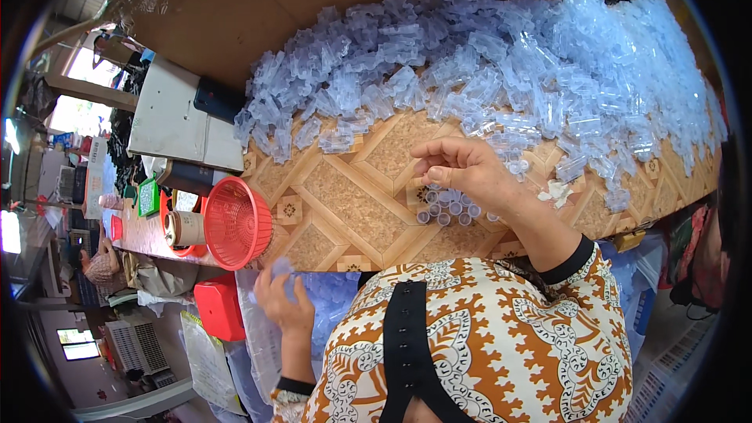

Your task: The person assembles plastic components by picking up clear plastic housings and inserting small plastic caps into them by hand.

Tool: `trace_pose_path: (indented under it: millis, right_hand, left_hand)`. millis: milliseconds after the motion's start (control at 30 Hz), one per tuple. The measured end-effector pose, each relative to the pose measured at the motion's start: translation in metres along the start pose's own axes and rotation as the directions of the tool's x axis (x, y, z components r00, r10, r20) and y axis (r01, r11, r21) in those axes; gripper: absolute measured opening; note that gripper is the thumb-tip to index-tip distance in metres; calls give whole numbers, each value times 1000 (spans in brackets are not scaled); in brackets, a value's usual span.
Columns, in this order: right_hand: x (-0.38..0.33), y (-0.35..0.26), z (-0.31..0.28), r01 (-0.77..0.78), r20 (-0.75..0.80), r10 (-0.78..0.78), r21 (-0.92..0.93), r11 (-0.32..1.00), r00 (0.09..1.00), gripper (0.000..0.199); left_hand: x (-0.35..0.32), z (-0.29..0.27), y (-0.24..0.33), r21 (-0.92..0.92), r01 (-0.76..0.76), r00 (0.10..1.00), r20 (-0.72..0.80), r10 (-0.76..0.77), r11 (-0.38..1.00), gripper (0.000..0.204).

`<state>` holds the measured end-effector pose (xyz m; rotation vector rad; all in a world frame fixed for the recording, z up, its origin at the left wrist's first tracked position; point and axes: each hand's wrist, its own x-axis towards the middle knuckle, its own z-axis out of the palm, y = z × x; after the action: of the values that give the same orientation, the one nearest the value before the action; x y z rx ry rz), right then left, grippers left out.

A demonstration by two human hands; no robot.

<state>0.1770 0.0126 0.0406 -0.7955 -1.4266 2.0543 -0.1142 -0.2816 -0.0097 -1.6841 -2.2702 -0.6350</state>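
My right hand (464, 168) is above the middle of the table, fingers curled toward the thumb; whatever they may hold is hidden. Just below it, several small clear plastic tubes (450, 208) stand grouped, round ends up. My left hand (283, 298) is low at the table's front edge, beside the red basket. A translucent bluish plastic piece (281, 267) shows at its fingertips, somewhat blurred. Along the far side of the table lies a large heap of clear plastic pieces (486, 51), spreading down the right side.
A red plastic basket (237, 223) stands at the table's left edge, near a cup-shaped container (185, 229). Behind them, a dark phone (217, 100) lies on a white box (178, 121). White scraps (556, 193) lie right of the tubes. Below the edge are a red container (218, 309) and bluish plastic (333, 298).
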Motion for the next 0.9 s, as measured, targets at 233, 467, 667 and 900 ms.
trace_pose_path:
  millis: [233,467,667,900]
  right_hand:
    - [-1,-5,13,-64,-4,64,-34,997,998,31]
    - [-2,-6,-7,137,-110,-160,-188,973,981,33]
    - [7,-2,-16,139,-211,-178,-188,972,961,32]
    - [0,7,3,189,-158,-314,-527,829,936,41]
  left_hand:
    - [7,7,35,-84,110,979,-163,-123,990,16]
    - [149,88,89,-177,-38,999,-27,34,983,61]
    - [186,121,90,-70,131,984,128,-122,989,69]
    - [170,96,148,-351,-108,994,-60,92,930,74]
